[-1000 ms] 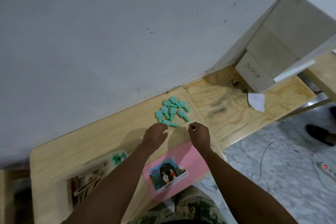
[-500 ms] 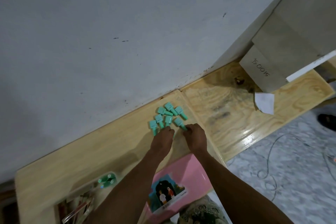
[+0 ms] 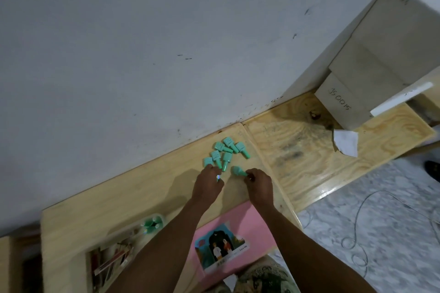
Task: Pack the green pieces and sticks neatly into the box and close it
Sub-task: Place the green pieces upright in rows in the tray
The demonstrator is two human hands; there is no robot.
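Observation:
Several small green pieces (image 3: 225,152) lie in a loose heap on the wooden table (image 3: 142,197) near the wall. My left hand (image 3: 208,184) rests at the heap's near edge, fingers curled around a green piece that shows at its fingertips. My right hand (image 3: 259,184) pinches the stem of another green piece (image 3: 238,170), held just clear of the heap. An open clear box (image 3: 112,254) sits at the near left with a few green pieces (image 3: 152,223) at its far end and sticks inside. The pink lid (image 3: 228,238) lies between my arms.
A second plywood table (image 3: 333,150) adjoins on the right, with a pale block marked JS0015 (image 3: 342,107) and a scrap of white paper (image 3: 346,141). The grey wall (image 3: 166,43) runs close behind. Cables (image 3: 362,221) lie on the marbled floor.
Both hands reached forward into the heap, then closed on pieces. The right hand has drawn one piece out toward me; the heap looks smaller than a second ago.

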